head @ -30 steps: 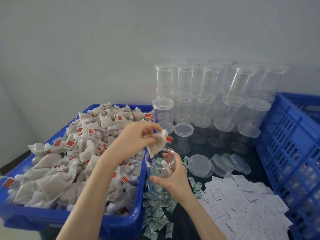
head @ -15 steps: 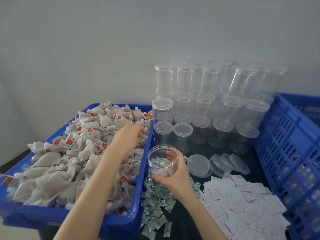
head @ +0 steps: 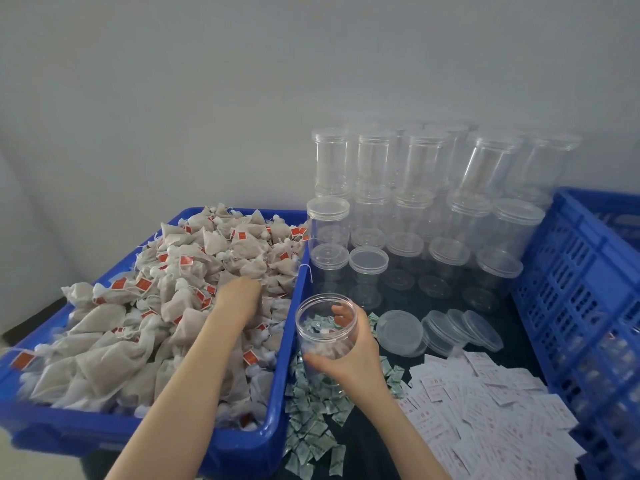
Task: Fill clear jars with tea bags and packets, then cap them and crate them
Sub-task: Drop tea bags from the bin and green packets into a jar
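Now the left hand (head: 239,292) is back digging among tea bags (head: 180,271) beside the jar (head: 325,327), fingers hidden, its last bag delivered; the right hand (head: 349,358) is gripping the jar.

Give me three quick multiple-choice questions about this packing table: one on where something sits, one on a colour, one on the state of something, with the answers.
1. Where is the left hand?
A. In the bin of tea bags
B. On the loose lids
C. Inside the crate

2. What colour are the tags on the tea bags?
A. Green
B. Red
C. Yellow

3. What state is the jar that the right hand holds?
A. Capped and full
B. Lying on its side
C. Uncapped, upright, partly filled

Answers:
1. A, since the hand reaches down among the bags in the blue bin.
2. B, since small red tags show all over the pile.
3. C, since its mouth is open and a few items lie at the bottom.
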